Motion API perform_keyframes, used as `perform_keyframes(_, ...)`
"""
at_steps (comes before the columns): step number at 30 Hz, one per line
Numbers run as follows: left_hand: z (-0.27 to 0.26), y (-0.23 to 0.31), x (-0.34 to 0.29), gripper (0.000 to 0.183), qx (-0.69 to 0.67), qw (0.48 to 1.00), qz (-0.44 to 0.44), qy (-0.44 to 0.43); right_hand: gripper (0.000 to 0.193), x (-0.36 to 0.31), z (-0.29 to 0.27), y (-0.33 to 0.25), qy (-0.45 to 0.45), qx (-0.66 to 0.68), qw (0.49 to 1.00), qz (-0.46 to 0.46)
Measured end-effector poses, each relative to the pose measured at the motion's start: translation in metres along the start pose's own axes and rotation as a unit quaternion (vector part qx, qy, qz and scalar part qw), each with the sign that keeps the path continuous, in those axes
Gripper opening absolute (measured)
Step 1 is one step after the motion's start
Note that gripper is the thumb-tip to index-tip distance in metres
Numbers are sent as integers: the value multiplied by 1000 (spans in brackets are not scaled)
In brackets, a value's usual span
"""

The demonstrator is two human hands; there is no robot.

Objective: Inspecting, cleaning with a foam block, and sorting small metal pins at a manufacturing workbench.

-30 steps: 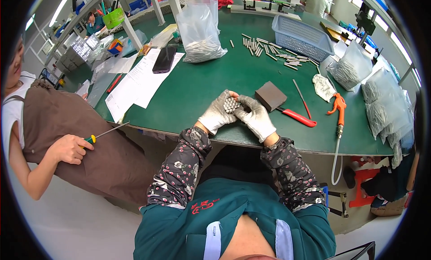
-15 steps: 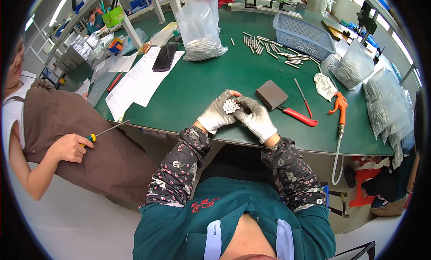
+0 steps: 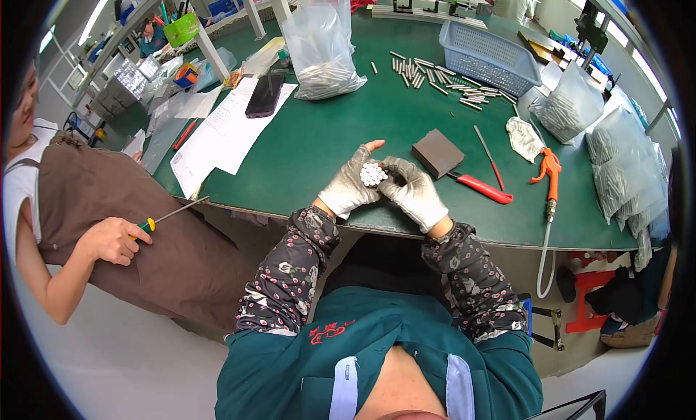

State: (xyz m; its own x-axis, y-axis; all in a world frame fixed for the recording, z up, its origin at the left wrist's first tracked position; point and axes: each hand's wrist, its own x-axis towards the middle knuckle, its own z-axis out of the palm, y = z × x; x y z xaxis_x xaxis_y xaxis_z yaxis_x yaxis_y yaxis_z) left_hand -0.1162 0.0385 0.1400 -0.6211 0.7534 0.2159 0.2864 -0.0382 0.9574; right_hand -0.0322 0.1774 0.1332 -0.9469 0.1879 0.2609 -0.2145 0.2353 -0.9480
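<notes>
A tight bundle of short metal pins [image 3: 373, 175] is between my two gloved hands, its round bright ends facing up. My left hand [image 3: 348, 189] wraps the bundle from the left, with the bare-tipped thumb sticking out above it. From the right, my right hand [image 3: 418, 194] closes its fingers on the same bundle; those fingertips are partly hidden. Just right of my hands lies a brown block [image 3: 438, 154], touching the dark end of a tool with a red handle [image 3: 484, 188]. A slim rod with a red grip [image 3: 490, 159] lies beyond it.
Loose pins [image 3: 417, 75] are scattered before a blue basket [image 3: 489, 57]. Bags of pins [image 3: 326, 75] stand around the green table [image 3: 290, 173]. An orange air gun [image 3: 549, 175] with a hose lies right. At left, a co-worker's hand [image 3: 114, 240] holds a screwdriver [image 3: 172, 213].
My left thumb has lifted off the bundle's top and now points up and away. The bundle and my right hand have stayed nearly in place.
</notes>
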Motion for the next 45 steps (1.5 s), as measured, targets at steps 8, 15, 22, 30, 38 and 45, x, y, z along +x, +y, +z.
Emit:
perform_keyframes(8,1,-2,9,82,-7,999,-34,11,42,4,-2,-4,1,-13,999,34)
perform_keyframes(15,-2,-1,13,79,-34,996,-77,-10,42,5,-1,-6,9,5,999,38)
perform_keyframes(22,-2,-4,17,76,-31,994,-106,-11,45,5,-3,-12,10,-22,998,64)
perform_keyframes(30,0,-3,18,73,-30,995,-99,-13,45,5,-4,-12,12,-20,997,75)
perform_keyframes(38,-3,-7,18,73,-68,991,-111,-28,44,5,-4,-15,9,-28,997,70)
perform_keyframes(45,-1,-3,17,75,-68,992,-107,-20,43,6,-4,-9,8,-25,998,65)
